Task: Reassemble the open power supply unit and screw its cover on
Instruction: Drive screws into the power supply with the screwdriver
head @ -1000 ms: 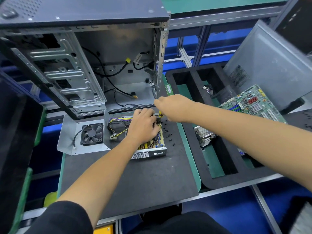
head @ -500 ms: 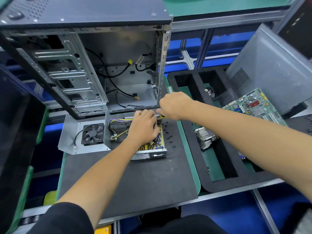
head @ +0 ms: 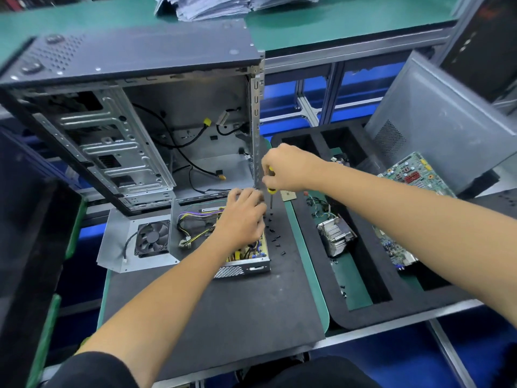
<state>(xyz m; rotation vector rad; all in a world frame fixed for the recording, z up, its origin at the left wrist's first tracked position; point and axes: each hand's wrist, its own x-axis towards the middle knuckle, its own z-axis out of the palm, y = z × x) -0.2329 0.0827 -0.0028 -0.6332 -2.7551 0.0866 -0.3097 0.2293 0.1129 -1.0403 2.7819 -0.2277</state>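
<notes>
The power supply (head: 246, 261) sits mid-counter. The left hand (head: 243, 217) rests palm-down on it, fingers bent, seemingly holding nothing. At its one o'clock, the right hand (head: 288, 169) grips a screwdriver (head: 270, 191) upright, tip down.

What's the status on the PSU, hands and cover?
Left hand on open silver power supply unit; right hand grips yellow-handled screwdriver. Grey fan cover off.

Green-topped table (head: 303, 242) carrying a dark mat (head: 223, 303) with the open power supply unit (head: 246, 261), its fan cover (head: 140, 242), loose black screws (head: 275, 236), computer case (head: 134, 130) behind, foam tray (head: 363, 315) just right.
</notes>
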